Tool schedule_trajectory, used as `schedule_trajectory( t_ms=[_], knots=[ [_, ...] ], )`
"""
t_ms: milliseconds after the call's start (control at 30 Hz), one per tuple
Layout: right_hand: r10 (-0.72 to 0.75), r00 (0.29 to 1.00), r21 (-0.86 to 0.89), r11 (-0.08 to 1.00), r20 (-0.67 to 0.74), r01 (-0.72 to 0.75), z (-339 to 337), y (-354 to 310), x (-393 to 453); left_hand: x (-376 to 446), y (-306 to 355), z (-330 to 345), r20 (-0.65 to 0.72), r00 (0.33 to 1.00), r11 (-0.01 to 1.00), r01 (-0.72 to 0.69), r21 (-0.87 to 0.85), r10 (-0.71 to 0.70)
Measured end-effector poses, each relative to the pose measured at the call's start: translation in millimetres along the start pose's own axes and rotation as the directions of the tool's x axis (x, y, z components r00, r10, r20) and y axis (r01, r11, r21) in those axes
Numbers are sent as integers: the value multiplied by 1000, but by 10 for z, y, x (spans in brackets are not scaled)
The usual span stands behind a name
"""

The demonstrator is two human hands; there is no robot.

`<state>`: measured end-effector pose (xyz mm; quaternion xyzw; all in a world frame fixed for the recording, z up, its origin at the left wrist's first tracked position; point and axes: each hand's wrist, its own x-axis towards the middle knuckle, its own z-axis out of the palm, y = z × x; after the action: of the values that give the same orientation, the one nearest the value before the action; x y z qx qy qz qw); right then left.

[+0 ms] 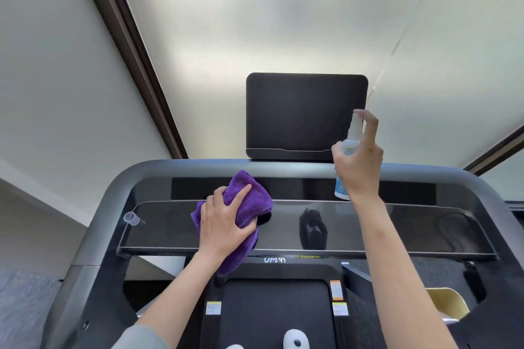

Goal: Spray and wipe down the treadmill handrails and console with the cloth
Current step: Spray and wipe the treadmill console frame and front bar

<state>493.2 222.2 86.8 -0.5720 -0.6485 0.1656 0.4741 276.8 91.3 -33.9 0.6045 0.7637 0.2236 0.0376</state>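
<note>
A purple cloth (pixel 249 195) lies bunched on the glossy black console panel (pixel 368 227) of the treadmill, left of centre. My left hand (pixel 226 221) grips it and presses it onto the panel. My right hand (pixel 360 161) holds a small white spray bottle (pixel 353 133) upright above the console's right half, forefinger on the nozzle top, which faces the dark upright screen (pixel 297 113). The grey handrail frame (pixel 113 193) curves around the console on both sides.
A small clear plastic cap (pixel 131 218) sits on the console's left end. Below are the treadmill belt (pixel 272 314) and a yellowish chair back (pixel 448 303) at the lower right. A frosted window with dark frames fills the background.
</note>
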Motion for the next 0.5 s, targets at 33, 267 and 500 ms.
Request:
schedule_trajectory(
  t_ms=[33,267,500],
  knots=[
    [-2,1000,12,1000,12,2,-14,-3,-49,14,27,-1,1,1000,1000,18,2,-18],
    [-3,992,111,994,123,-10,-71,130,-322,106,239,-82,-130,975,943,137,-303,-183],
    [25,986,109,993,167,-44,-200,275,-157,1483,834,-513,-453,889,952,-78,-295,-67]
  ],
)
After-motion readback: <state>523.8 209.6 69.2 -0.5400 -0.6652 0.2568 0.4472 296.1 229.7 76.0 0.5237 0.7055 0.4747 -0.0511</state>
